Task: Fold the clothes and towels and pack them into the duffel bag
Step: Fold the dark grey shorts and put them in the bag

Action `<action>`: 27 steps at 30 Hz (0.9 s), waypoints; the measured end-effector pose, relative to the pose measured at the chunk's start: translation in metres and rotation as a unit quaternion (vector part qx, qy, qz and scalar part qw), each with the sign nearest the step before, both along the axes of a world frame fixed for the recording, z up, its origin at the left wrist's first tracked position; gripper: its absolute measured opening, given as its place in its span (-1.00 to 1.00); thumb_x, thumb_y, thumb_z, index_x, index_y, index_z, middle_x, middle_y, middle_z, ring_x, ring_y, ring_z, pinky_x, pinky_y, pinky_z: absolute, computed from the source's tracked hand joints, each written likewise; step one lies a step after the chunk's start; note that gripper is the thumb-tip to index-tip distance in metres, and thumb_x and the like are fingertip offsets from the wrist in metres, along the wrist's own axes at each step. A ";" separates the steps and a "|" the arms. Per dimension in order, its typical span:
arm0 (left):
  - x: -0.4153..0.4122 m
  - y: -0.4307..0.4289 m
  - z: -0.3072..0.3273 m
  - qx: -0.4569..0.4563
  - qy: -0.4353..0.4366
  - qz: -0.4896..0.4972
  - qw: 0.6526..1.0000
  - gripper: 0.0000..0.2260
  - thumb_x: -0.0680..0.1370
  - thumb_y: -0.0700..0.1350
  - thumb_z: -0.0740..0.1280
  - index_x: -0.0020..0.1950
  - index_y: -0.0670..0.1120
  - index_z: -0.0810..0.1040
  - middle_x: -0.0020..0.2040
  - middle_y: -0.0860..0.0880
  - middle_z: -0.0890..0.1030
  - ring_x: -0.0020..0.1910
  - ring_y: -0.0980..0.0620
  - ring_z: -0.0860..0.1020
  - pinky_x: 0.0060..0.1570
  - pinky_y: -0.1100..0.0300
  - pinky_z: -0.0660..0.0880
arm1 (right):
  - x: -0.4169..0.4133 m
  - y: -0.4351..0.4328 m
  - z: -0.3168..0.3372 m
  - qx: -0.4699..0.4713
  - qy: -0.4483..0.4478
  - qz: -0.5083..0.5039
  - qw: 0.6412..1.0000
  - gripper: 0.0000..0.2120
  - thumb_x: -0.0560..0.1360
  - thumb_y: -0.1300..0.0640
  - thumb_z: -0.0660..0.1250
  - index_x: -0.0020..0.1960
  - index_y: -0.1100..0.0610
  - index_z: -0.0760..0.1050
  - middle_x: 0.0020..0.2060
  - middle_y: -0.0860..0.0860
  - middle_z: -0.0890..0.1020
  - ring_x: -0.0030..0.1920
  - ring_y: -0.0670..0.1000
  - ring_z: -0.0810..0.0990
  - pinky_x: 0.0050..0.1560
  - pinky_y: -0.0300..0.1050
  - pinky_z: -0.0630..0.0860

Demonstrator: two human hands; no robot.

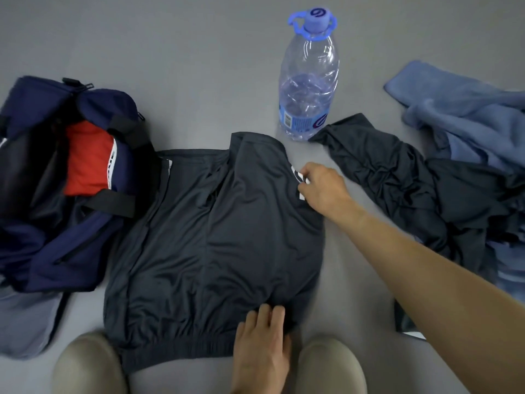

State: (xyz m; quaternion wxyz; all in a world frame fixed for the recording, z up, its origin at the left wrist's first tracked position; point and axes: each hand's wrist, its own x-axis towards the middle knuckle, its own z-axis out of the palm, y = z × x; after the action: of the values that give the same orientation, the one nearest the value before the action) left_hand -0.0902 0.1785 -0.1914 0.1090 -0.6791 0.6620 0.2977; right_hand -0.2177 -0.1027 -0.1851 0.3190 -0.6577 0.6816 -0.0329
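Bare left hand (260, 348), bare right hand (324, 186) and forearm (412, 251), beige trousers (88, 365) over both knees

- Your right hand (321, 186) pinches the far right edge of the dark grey top (213, 237), right at its white stripes.
- Your left hand (261, 345) lies on the top's near hem with its fingers fairly straight, between your knees (88, 365).
- The top lies spread on the grey floor (170, 52), its left edge touching the navy duffel bag (56, 251).
- The bag sits open on the left, with a red garment (88, 157) inside.
- A clear bottle (309, 81) with a blue cap stands upright beyond the top.
- On the right, a crumpled dark garment (412, 189) reaches the bottle's base and touches a blue towel (468, 115).
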 end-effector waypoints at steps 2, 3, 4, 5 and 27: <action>0.009 0.005 0.001 0.007 0.003 0.009 1.000 -0.26 -0.04 0.12 0.65 0.02 0.04 0.39 -0.19 0.02 0.57 -0.31 -0.04 0.57 -0.42 0.06 0.53 | -0.007 0.000 0.008 -0.064 -0.044 -0.061 0.995 -0.91 0.50 0.19 0.30 -0.01 0.12 0.42 -0.05 0.11 0.58 -0.03 0.19 0.53 -0.03 -0.02 0.39; 0.013 0.008 0.001 0.006 0.005 0.009 1.000 -0.27 -0.02 0.12 0.65 0.02 0.04 0.39 -0.19 0.01 0.58 -0.31 -0.06 0.57 -0.41 0.05 0.53 | -0.012 0.000 0.008 -0.086 -0.063 -0.095 0.990 -0.89 0.50 0.21 0.29 -0.04 0.11 0.37 -0.07 0.10 0.56 -0.07 0.17 0.50 -0.06 -0.02 0.36; 0.015 0.011 -0.001 0.005 0.008 0.012 1.000 -0.27 -0.02 0.12 0.64 0.03 0.04 0.39 -0.19 0.00 0.58 -0.31 -0.07 0.57 -0.41 0.04 0.53 | -0.016 0.001 0.008 -0.093 -0.079 -0.122 0.985 -0.87 0.50 0.24 0.28 -0.04 0.10 0.33 -0.08 0.09 0.55 -0.10 0.15 0.47 -0.08 -0.03 0.33; 0.016 0.014 -0.003 -0.001 0.001 0.017 1.000 -0.26 -0.04 0.12 0.63 0.03 0.04 0.39 -0.19 0.01 0.58 -0.31 -0.06 0.57 -0.42 0.05 0.53 | -0.020 0.003 0.005 -0.090 -0.093 -0.140 0.982 -0.85 0.49 0.28 0.27 -0.04 0.09 0.33 -0.07 0.08 0.54 -0.11 0.14 0.48 -0.09 -0.03 0.34; 0.019 0.043 0.015 -0.051 0.128 0.075 0.988 -0.24 0.01 0.03 0.63 0.15 0.23 0.41 -0.06 0.25 0.48 -0.35 0.32 0.52 -0.37 0.52 0.37 | -0.026 0.010 0.019 0.028 -0.268 -0.329 0.905 -0.71 0.48 0.20 0.46 0.19 0.14 0.55 -0.09 0.03 0.66 -0.12 -0.05 0.61 -0.03 -0.33 0.55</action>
State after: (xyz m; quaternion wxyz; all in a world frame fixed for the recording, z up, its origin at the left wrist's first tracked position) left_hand -0.0709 0.2211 -0.1761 -0.0334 -0.6879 0.6320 0.3553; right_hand -0.2439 -0.0924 -0.1666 0.4790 -0.3537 0.7488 -0.2912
